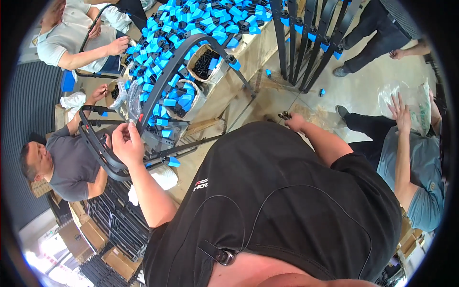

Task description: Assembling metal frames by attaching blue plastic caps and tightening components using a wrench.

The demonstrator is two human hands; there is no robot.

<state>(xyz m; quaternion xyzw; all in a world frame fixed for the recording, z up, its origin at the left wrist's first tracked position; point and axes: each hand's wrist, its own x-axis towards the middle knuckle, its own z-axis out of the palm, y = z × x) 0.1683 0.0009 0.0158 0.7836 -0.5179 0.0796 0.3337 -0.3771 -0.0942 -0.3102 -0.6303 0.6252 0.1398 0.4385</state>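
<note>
Worktop [252, 51], beyond both hands, heaped with blue plastic-looking end pieces [205, 20]. Curved black frame [179, 60], arching away from just beside left hand. Upright black bars [296, 48] with blue fittings, beyond right hand. Open-topped container [216, 75] of small black parts, ahead, between hands. Left hand [128, 146]: fingers half curled, hold on frame unclear. Right hand [295, 123]: fingers closed around small dark, shiny hardware [285, 115].
</note>
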